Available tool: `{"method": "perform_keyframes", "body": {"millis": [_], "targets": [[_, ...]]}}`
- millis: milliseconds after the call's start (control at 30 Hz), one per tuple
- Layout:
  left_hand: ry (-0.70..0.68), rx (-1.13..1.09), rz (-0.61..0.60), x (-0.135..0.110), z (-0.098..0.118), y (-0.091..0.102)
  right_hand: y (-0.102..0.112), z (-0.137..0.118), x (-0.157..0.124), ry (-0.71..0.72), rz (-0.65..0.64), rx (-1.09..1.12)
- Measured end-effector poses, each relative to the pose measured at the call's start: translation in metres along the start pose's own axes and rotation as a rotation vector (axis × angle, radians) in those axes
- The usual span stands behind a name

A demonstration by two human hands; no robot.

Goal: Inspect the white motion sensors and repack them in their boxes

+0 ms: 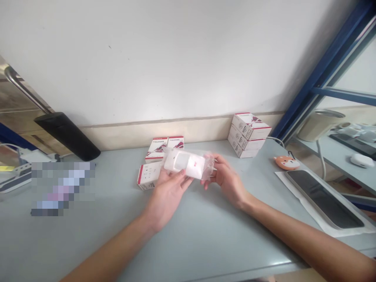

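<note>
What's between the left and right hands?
Head view: a white plastic device in a clear bag spans the gap, held by the left hand and right hand.

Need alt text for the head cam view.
The left hand and right hand hold a white device in a clear plastic bag over a grey desk, with red-and-white boxes stacked behind.

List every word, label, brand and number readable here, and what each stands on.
Nothing can be read in full.
White device in a clear bag: small red marking, too small to read.
Stacked white-and-red boxes by the wall: printing too small to read.
Loose white-and-red boxes behind the bag: printing too small to read.
</note>
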State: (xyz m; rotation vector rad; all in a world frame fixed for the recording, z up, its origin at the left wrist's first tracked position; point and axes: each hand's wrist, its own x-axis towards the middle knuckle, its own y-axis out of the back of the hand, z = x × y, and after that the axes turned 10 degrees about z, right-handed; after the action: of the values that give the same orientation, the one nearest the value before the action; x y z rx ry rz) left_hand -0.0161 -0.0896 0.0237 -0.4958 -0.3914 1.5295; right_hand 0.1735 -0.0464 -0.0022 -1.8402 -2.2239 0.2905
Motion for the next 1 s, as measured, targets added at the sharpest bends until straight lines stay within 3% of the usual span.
{"method": "perform_keyframes", "body": {"millis": [100, 233, 333, 400, 467, 600, 700, 767, 867, 933, 1000], "targets": [[-0.016, 0.067, 0.020, 0.000, 0.001, 0.001, 0.001, -0.004, -0.001, -0.045, -0.040, 0.039], [-0.031, 0.145, 0.009, 0.001, -0.001, 0.002, -0.004, -0.001, -0.003, 0.081, 0.096, -0.097], [-0.084, 0.210, 0.053, 0.003, -0.003, 0.004, -0.003, -0.001, -0.003, 0.178, 0.154, -0.076], [-0.206, 0.300, 0.117, 0.004, -0.003, 0.008, 0.001, -0.006, -0.001, 0.219, 0.169, -0.046], [-0.413, 0.470, 0.155, 0.004, -0.004, 0.013, 0.006, -0.011, 0.000, 0.233, 0.158, -0.005], [-0.829, 0.998, 0.075, 0.005, -0.008, 0.023, 0.013, -0.020, 0.001, 0.194, 0.063, 0.031], [-0.994, 1.178, 0.035, 0.006, -0.010, 0.026, 0.014, -0.022, 0.002, 0.144, 0.019, -0.005], [-0.999, 1.205, 0.048, 0.006, -0.010, 0.026, 0.013, -0.022, 0.003, 0.126, 0.022, -0.065], [-0.802, 1.229, 0.066, 0.005, -0.007, 0.025, 0.011, -0.018, 0.004, 0.181, 0.073, -0.233], [-0.673, 1.259, 0.034, 0.004, -0.006, 0.025, 0.012, -0.014, 0.005, 0.276, 0.136, -0.382], [-0.659, 1.291, -0.048, 0.001, -0.005, 0.026, 0.013, -0.011, 0.006, 0.339, 0.187, -0.490]]}}
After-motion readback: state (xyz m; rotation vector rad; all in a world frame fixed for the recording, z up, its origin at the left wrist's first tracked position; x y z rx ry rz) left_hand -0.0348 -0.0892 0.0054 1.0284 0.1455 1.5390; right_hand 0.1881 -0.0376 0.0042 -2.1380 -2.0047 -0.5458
